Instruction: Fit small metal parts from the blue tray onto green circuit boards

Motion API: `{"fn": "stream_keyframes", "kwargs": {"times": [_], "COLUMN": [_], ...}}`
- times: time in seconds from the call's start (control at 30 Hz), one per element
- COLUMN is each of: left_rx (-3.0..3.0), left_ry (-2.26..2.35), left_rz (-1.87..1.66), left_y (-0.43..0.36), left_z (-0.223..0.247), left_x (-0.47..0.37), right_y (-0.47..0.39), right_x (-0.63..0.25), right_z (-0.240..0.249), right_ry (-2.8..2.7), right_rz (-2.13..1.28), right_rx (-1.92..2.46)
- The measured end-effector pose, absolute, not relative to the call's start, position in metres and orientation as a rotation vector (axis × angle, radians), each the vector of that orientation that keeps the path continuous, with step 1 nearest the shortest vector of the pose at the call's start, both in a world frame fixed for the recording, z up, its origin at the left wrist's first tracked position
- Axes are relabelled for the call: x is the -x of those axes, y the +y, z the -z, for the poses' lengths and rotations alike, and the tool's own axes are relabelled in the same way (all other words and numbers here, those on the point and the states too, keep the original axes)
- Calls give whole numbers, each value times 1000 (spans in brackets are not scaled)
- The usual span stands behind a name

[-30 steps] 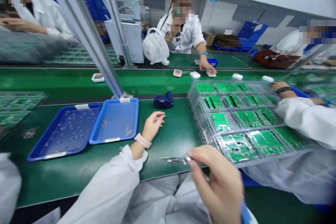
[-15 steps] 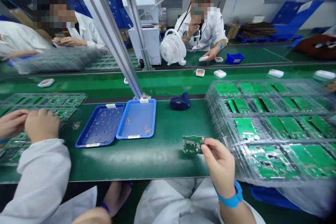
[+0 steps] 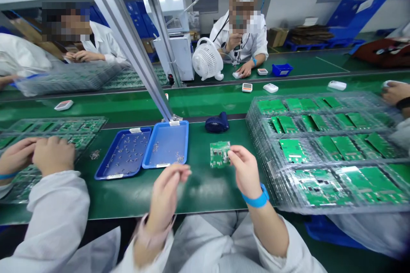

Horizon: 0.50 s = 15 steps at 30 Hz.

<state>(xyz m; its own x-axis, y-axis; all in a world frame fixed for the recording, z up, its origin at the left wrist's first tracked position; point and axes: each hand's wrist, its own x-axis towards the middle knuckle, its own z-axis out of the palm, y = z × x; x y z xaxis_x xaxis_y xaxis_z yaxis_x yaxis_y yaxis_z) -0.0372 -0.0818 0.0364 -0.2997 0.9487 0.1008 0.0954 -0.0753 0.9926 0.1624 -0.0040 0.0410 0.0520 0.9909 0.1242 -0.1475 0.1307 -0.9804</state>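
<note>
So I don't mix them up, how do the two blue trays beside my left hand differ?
The left tray is darker blue; the right tray is lighter. In the right tray the small parts mostly sit in two loose clusters; in the left tray they lie scattered. The right tray is nearer the left hand; the left tray is farther off. Both have white labels on their rims.

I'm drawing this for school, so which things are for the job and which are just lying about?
Probably for the job:
board in the right hand
other boards in clear trays
parts in blue trays

Probably just about:
navy fan
white fan
brown box at the back
</note>
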Motion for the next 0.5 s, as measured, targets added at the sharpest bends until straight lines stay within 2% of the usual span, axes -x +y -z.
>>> {"fn": "stream_keyframes", "kwargs": {"times": [0.13, 0.23, 0.37, 0.5], "left_rx": [-835, -822, -917, -1007], "left_ry": [1105, 962, 962, 1108], "left_rz": [-1616, -1612, -1544, -1450], "left_y": [11, 56, 67, 59], "left_z": [-20, -4, 10, 16], "left_x": [2, -8, -10, -10], "right_y": [36, 66, 90, 94], "right_x": [-140, -134, -136, -137], "right_z": [-53, -53, -36, -17], "right_ry": [-1179, -1279, -1241, -1141], "right_rz": [-1110, -1119, -1177, -1373], "right_rx": [984, 1010, 1089, 1110]}}
